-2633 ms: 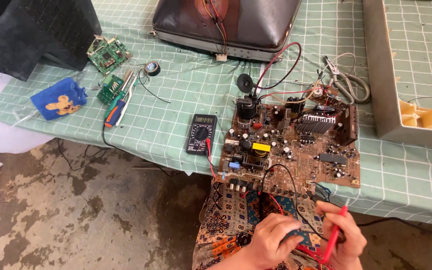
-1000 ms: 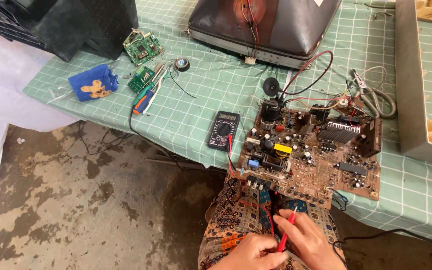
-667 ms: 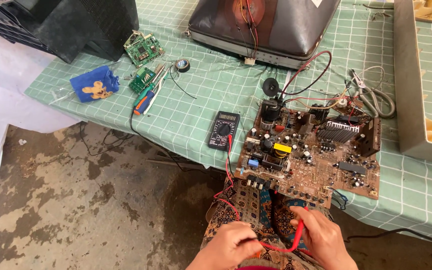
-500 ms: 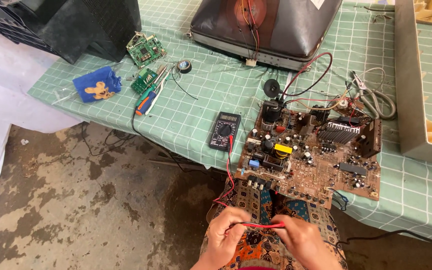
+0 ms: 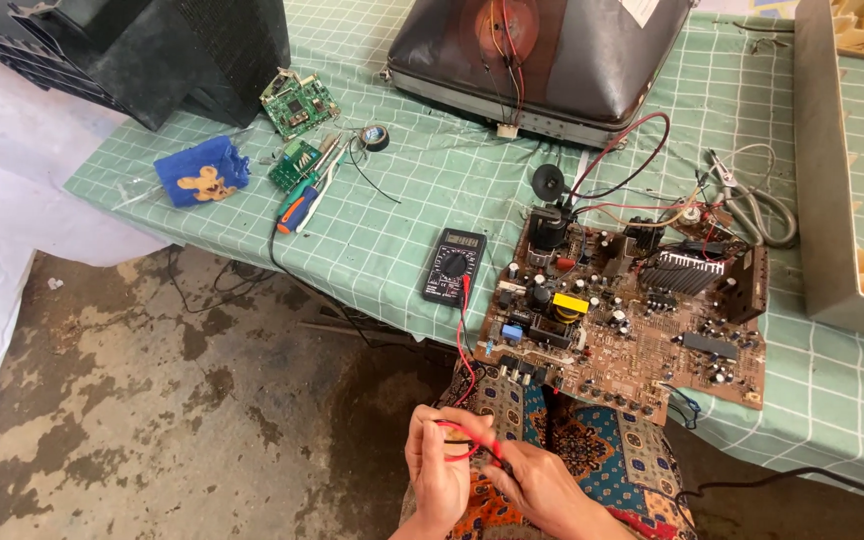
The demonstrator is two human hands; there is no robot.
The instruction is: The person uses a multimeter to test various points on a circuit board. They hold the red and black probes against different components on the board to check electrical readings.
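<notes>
Below the table edge, over the lap, the left hand (image 5: pixel 439 468) and right hand (image 5: pixel 542 487) pinch the red test lead (image 5: pixel 460 432) together, its loop gathered short because it runs up to the multimeter (image 5: pixel 454 265) beside the circuit board (image 5: pixel 632 305).

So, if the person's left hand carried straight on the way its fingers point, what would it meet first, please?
The left hand points up and slightly right, so it would likely meet the near edge of the brown circuit board first, though depth is unclear.
</notes>
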